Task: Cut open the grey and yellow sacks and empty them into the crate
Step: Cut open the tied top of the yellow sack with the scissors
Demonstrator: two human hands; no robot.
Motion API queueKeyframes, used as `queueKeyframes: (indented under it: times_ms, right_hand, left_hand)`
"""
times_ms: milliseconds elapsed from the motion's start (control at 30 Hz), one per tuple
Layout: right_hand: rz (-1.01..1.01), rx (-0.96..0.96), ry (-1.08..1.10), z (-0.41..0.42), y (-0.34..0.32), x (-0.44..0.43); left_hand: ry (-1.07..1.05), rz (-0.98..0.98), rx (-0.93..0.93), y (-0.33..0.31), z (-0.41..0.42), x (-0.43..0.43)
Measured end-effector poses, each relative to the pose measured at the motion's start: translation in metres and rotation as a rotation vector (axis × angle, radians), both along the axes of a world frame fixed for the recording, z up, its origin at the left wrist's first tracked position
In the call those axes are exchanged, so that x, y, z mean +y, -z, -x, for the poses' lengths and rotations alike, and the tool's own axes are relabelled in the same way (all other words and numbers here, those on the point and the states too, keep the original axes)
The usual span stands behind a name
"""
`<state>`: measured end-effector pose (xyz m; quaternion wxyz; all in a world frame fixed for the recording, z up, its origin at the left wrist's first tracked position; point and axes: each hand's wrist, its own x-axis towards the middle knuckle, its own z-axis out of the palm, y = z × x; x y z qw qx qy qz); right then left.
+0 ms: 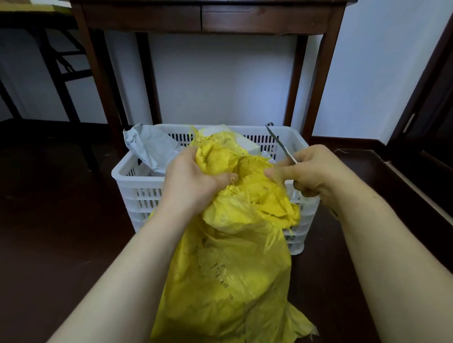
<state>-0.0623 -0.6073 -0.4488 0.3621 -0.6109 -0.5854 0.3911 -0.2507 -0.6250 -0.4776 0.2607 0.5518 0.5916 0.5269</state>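
Note:
A yellow woven sack stands on the floor and leans against the white slatted crate, its frayed open top draped over the crate's near rim. My left hand grips the bunched left side of the sack's mouth. My right hand pinches the right side of the mouth and also holds a pair of scissors, blades pointing up and away. A crumpled grey sack lies in the crate's back left corner. What is inside the yellow sack is hidden.
A dark wooden table stands against the white wall right behind the crate. A folding frame is at the left. A dark door frame rises at the right. The floor is dark wood.

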Motion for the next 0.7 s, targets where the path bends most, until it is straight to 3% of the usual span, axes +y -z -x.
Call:
queueKeyframes:
  times_ms: [67,200,400,567,700]
  right_hand:
    - [-0.011,0.012,-0.043,0.000,-0.015,-0.007]
    - [0.024,0.072,-0.116,0.002,-0.040,-0.015]
    - [0.081,-0.353,-0.282,0.006,-0.038,-0.026]
    - [0.125,-0.478,-0.272,0.012,-0.029,-0.025]
    - [0.098,-0.458,-0.239,0.021,-0.022,-0.022]
  left_hand:
    - [-0.101,-0.027,0.157,0.003,0.000,0.000]
    - [-0.128,-0.065,0.168,0.009,-0.003,0.003]
    - [-0.110,-0.109,0.127,0.011,-0.005,0.008]
    - [-0.056,-0.128,0.155,0.015,-0.004,0.008]
    - [-0.057,-0.123,0.138,0.017,-0.002,0.010]
